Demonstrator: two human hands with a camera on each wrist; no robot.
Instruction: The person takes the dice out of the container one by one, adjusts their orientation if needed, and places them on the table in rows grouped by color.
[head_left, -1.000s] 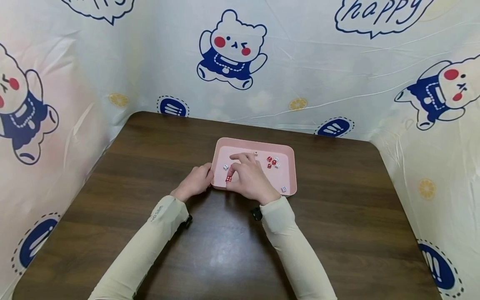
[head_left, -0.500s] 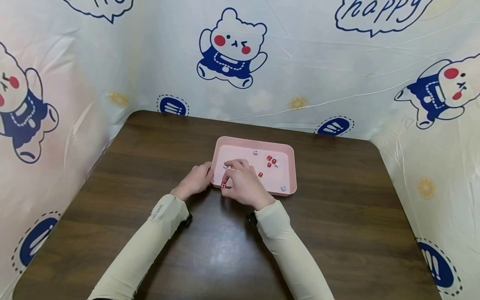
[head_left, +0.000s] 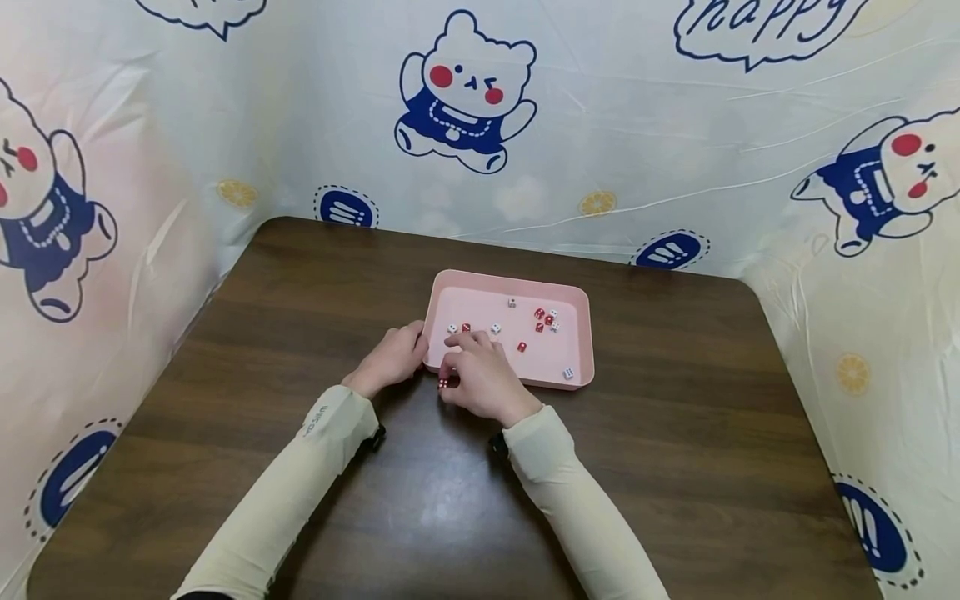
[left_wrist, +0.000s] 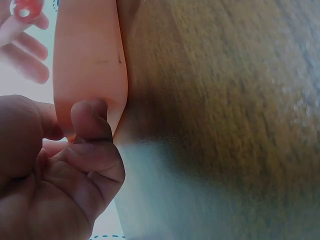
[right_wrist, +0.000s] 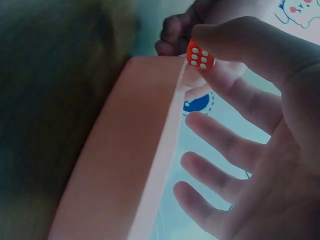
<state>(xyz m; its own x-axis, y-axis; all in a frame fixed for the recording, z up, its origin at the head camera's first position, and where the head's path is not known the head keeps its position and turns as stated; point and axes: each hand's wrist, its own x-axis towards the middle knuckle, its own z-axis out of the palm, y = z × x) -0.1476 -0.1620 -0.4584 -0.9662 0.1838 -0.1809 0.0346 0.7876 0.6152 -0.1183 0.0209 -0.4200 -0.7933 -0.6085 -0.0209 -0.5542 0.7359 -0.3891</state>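
Note:
In the head view my left hand [head_left: 388,362] holds the left side of a shallow pink tray [head_left: 480,300]. The left wrist view shows its thumb and fingers [left_wrist: 91,119] pinching the tray wall near a corner. My right hand [head_left: 486,382] pinches a red die [head_left: 443,383] just over the tray's near edge. In the right wrist view that red die [right_wrist: 200,56], six white pips showing, sits between thumb and forefinger; the other fingers are spread. Inside the tray lie several red and white dice, among them a red die [head_left: 522,347] and a white die [head_left: 568,373].
The tray rests on a dark brown wooden table [head_left: 675,433]. A printed cloth [head_left: 600,125] with cartoon bears hangs around the table's back and sides. A cluster of red and white dice, one being a red die [head_left: 539,327], lies in the tray's right half.
My right hand has moved left and toward me, carrying the red die from inside the tray past its near edge. Dice it had covered now show. The left hand has stayed on the tray.

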